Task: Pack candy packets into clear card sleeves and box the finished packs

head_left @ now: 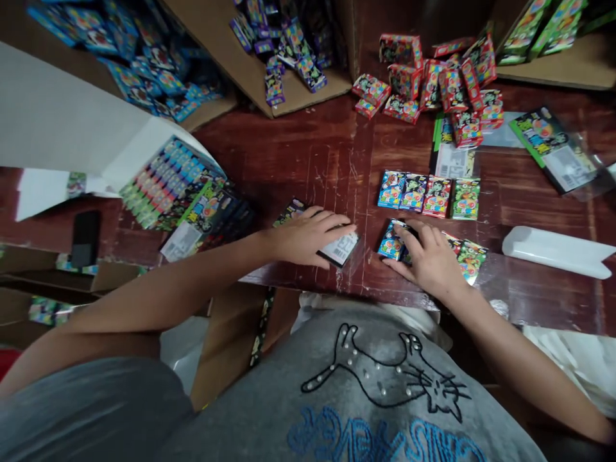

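Observation:
My left hand (315,236) lies flat, fingers spread, over a black printed package with a white barcode label (342,249) near the table's front edge. To the right, my right hand (430,255) rests with bent, parted fingers on a row of small boxes. A blue box (391,239) sits under its fingertips, and a green box (471,260) shows at the row's right end; the palm hides much of the middle. Just behind stands a second row: a blue box (391,189), a purple box (414,191), a red box (437,195) and a green box (465,199).
Red boxes (452,86) lie heaped at the back. Cardboard cartons hold purple boxes (308,70), blue boxes (163,64) and green packs (558,29). A white tray (553,250) lies right, flat packages (553,151) behind it. Filled display packs (173,183) and a black phone-like object (85,237) are left.

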`<state>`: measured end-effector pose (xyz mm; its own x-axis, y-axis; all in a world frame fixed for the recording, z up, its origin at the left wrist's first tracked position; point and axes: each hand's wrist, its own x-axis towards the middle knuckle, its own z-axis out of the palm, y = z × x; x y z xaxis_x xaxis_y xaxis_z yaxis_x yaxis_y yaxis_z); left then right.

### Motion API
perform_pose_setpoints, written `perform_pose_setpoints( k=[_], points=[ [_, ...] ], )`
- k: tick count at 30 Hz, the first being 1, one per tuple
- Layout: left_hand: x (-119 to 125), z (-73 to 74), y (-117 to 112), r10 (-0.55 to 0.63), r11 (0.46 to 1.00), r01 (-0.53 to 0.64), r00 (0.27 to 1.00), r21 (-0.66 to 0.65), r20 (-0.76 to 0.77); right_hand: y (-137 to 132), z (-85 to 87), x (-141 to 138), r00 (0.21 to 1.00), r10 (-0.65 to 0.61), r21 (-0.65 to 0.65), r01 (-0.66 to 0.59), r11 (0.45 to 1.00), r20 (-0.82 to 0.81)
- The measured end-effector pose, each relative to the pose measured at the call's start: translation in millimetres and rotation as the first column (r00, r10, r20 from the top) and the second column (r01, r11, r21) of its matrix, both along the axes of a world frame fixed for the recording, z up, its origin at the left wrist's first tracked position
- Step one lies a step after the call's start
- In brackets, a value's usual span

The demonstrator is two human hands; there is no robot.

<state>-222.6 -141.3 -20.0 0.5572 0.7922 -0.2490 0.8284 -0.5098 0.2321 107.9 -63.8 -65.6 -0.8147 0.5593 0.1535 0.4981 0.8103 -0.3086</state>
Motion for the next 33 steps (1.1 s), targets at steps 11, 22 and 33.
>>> perform_pose_setpoints(
  k=[11, 22, 33],
  points=[
    [56.6, -13.6, -15.3, 0.295, 0.937, -0.31, 0.949, 0.16, 0.115, -23.1, 12.0, -10.6, 0.998, -0.062, 0.015, 0.062, 0.998, -0.03],
    [57.6, -24.8, -15.0, 0.283, 0.946, -0.309, 0.934, 0.097, 0.218, -24.8, 10.6, 2.3, 0.991, 0.058, -0.121, -0.072, 0.99, -0.117],
    [65.1, -24.5, -15.5, 0.305, 0.942, -0.328, 0.924, 0.069, 0.232, -6.7, 18.2, 1.0, 0.973, 0.205, -0.062, -0.212, 0.975, -0.104]
  ],
)
